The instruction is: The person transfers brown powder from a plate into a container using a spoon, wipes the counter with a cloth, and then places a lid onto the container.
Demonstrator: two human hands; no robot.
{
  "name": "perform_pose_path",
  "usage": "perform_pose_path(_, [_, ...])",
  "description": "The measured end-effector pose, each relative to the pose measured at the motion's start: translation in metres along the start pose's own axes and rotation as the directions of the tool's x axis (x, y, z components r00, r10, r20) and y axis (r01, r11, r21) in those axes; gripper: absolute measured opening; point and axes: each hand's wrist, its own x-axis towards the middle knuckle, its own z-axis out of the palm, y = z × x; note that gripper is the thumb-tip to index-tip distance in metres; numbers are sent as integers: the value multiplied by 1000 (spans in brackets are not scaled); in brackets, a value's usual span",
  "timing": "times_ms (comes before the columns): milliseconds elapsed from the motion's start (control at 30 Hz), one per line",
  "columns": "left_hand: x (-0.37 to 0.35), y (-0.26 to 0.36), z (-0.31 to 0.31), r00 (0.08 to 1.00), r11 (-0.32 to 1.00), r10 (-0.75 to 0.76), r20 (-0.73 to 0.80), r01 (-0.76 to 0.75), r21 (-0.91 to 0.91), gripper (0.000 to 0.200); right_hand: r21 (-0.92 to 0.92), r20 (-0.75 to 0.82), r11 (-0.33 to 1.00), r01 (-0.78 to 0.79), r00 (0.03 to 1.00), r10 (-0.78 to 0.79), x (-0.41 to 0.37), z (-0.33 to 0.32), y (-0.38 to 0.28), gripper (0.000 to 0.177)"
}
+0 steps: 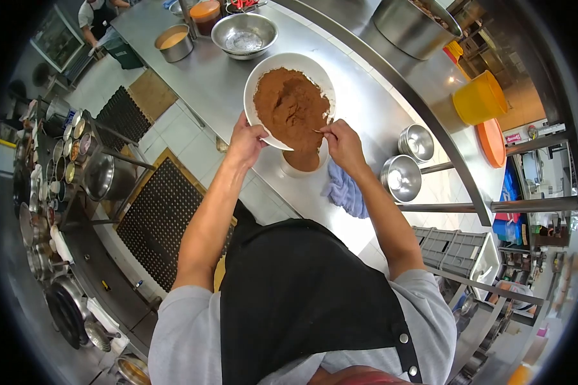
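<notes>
A white bowl [282, 64] of brown powder [292, 106] is being tilted over the worktop [205, 83], its left rim clamped in the grip of the left hand [247, 138]. At its right rim, the right hand [343, 144] is being pinched shut on a thin tool [316, 131], barely discernible. A container [304, 163] beneath the bowl is being mostly hidden.

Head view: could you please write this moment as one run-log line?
left hand grips tilted white bowl | right hand pinches thin utensil in brown powder | small container below bowl | blue cloth beside it

White bowl [261, 77] of reddish-brown powder [291, 106], blue cloth [345, 190], yellow bucket [480, 98], black apron [295, 289]
</notes>
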Motion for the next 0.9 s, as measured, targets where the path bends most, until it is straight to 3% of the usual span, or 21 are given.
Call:
perform_pose_path(67, [2, 0, 0, 1000, 1000, 3, 7, -3, 18, 80, -47, -42, 996, 80, 996, -82, -7, 0, 0, 14])
perform_pose_path(400, [7, -4, -4, 1000, 1000, -11, -8, 11, 25, 84, -154, -93, 970, 190, 974, -206, -13, -20, -9, 15])
perform_pose_path(467, [6, -3, -3, 1000, 999, -2, -8, 3, 36, 85, -208, -183, 959, 194, 955, -233, 5, -26, -10, 15])
perform_pose_path(667, [-5, 3, 4, 1000, 1000, -25, 0, 25, 16, 85, -226, -231, 973, 42, 968, -95, 63, -17, 0, 17])
perform_pose_path(900, [-1, 1, 0, 1000, 1000, -18, 16, 18, 4, 85, -156, -84, 988, -7, 996, -6, 37, -2, 9, 21])
